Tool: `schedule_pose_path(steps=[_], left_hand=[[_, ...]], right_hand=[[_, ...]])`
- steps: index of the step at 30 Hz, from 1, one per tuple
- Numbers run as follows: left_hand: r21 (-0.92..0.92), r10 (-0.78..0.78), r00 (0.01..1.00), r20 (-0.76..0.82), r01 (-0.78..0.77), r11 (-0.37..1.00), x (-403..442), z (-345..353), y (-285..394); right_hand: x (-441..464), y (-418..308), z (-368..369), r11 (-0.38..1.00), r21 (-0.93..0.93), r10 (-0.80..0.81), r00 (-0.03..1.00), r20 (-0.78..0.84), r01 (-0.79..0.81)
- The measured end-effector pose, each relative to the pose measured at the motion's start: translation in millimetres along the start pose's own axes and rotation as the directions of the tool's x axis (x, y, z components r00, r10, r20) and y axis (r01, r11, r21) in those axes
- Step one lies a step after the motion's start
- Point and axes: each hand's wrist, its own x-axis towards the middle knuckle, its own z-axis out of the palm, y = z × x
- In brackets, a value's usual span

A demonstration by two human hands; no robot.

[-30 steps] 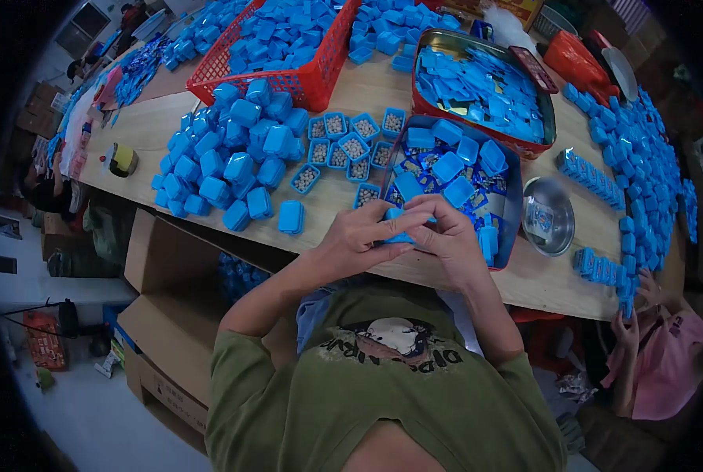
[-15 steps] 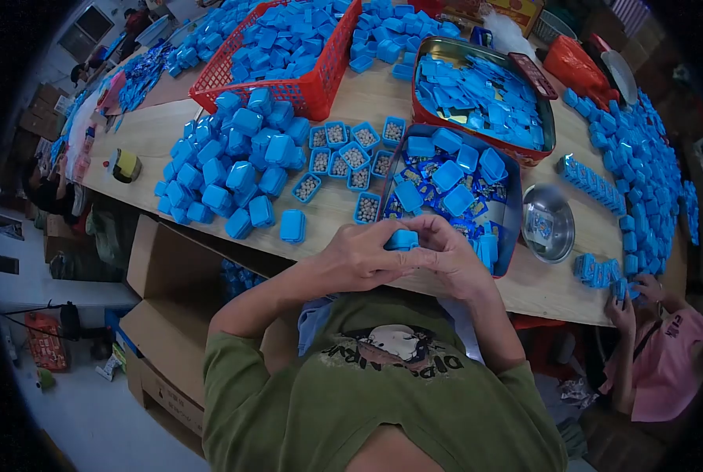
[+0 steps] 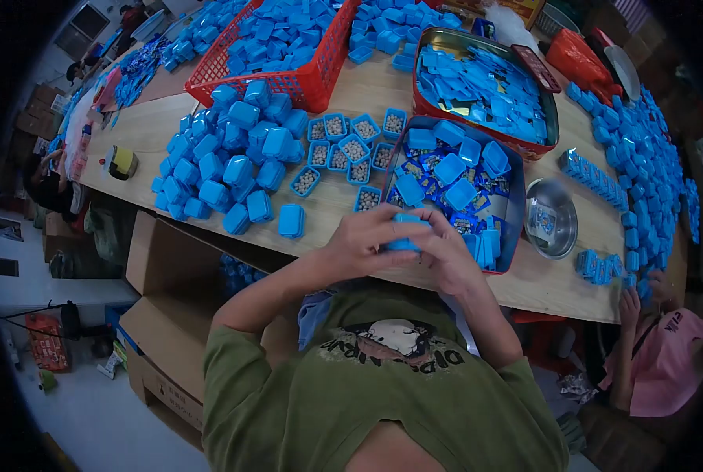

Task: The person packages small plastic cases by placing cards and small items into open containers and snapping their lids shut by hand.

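Between my two hands, at the table's near edge, is a small blue box [image 3: 403, 242]. My left hand [image 3: 361, 242] grips its left side, and my right hand [image 3: 448, 250] has its fingers on the right side and top. Just beyond my hands stand several open blue cups [image 3: 354, 147] filled with pale round balls. A tin tray [image 3: 511, 206] beside my right hand holds blue cups and printed packets. Left of the cups lies a heap of closed blue boxes [image 3: 237, 169], with a single box [image 3: 291, 220] at its near side.
A red basket [image 3: 320, 85] of blue pieces and a large tin [image 3: 552, 126] of blue lids stand farther back. To the right are a metal bowl [image 3: 551, 219], rows of blue boxes [image 3: 591, 179] and a co-worker in pink [image 3: 666, 362]. An open carton [image 3: 163, 322] sits below the table.
Both hands have moved slightly away from my body with the blue box, and my right fingers have shifted over its top. The co-worker's hands have moved a little.
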Motion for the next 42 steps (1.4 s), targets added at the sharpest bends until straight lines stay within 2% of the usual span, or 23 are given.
schedule_pose_path(steps=[1,3,5,6,9,13,15,16,17,19,20,22,24,26,28,30,32,35,36,37,38,40,42], left_hand=[[0.000,-0.005,1.000,0.002,0.005,1.000,-2,6,1],[-0.665,-0.512,0.818,-0.261,0.232,0.710,0,22,1],[-0.769,-0.557,0.751,-0.354,0.106,0.631,3,34,-12],[-0.842,-0.617,0.662,-0.426,-0.040,0.539,4,39,-15],[-0.895,-0.684,0.599,-0.415,-0.134,0.425,7,53,-11],[-0.910,-0.687,0.608,-0.399,-0.167,0.380,3,53,-6],[-0.880,-0.696,0.629,-0.347,0.039,0.474,-7,44,-10],[-0.882,-0.697,0.631,-0.340,0.043,0.469,-11,35,-12],[-0.754,-0.578,0.762,-0.293,0.187,0.630,-14,22,-16],[-0.415,-0.430,0.902,-0.036,0.377,0.828,-15,-5,-14],[-0.416,-0.435,0.900,-0.037,0.382,0.825,-10,-9,-10],[-0.266,-0.453,0.878,0.154,0.478,0.837,-4,-16,-5],[-0.318,-0.481,0.866,0.134,0.498,0.807,-4,-16,-2],[-0.370,-0.504,0.855,0.127,0.512,0.775,-2,-13,0],[-0.562,-0.607,0.791,0.080,0.539,0.628,-6,-5,4],[-0.525,-0.593,0.804,0.036,0.520,0.674,-9,2,5],[-0.482,-0.580,0.815,-0.022,0.499,0.720,-10,12,6],[-0.433,-0.463,0.860,-0.216,0.340,0.835,-12,18,8],[-0.217,-0.324,0.919,-0.226,0.277,0.936,-12,15,11],[0.009,-0.184,0.963,-0.199,0.190,0.982,-11,12,14],[0.014,-0.189,0.960,-0.207,0.196,0.980,-9,9,17],[0.228,-0.033,0.993,-0.116,0.059,0.972,-4,4,22],[0.239,-0.006,0.995,-0.096,0.029,0.970,-4,0,25]], right_hand=[[4,-4,6,0.995,0.091,-0.024,0.999,-0.048,0.028],[10,-3,18,0.980,0.183,-0.056,0.994,-0.093,0.072],[13,1,29,0.941,0.112,-0.310,0.945,-0.105,0.321],[16,5,35,0.940,0.113,-0.310,0.945,-0.104,0.320],[27,16,40,0.901,0.042,-0.420,0.892,-0.168,0.433],[26,12,28,0.876,-0.124,-0.481,0.864,-0.148,0.466],[22,5,13,0.875,-0.208,-0.467,0.875,-0.127,0.437],[18,-3,5,0.790,-0.414,-0.509,0.860,-0.035,0.451],[15,-9,1,0.661,-0.596,-0.527,0.848,0.063,0.455],[6,-21,4,0.557,-0.710,-0.486,0.862,0.142,0.431],[4,-24,6,0.425,-0.801,-0.433,0.872,0.230,0.422],[6,-22,9,0.410,-0.799,-0.442,0.862,0.248,0.440],[8,-20,14,0.389,-0.796,-0.459,0.847,0.267,0.463],[9,-16,18,0.531,-0.696,-0.578,0.807,0.122,0.485],[11,-13,17,0.568,-0.661,-0.597,0.798,0.080,0.491],[13,-10,16,0.602,-0.623,-0.609,0.792,0.047,0.500],[16,-10,13,0.196,-0.771,-0.808,0.546,0.223,0.606],[13,-9,16,0.275,-0.724,-0.834,0.531,0.147,0.633],[12,-11,14,0.276,-0.718,-0.830,0.535,0.156,0.638],[11,-13,10,0.614,-0.487,-0.699,0.714,0.030,0.621],[9,-14,6,0.855,-0.185,-0.497,0.867,-0.024,0.485],[5,-16,-5,0.894,-0.152,-0.420,0.907,0.040,0.421],[4,-15,-6,0.928,-0.127,-0.338,0.935,0.110,0.351]])
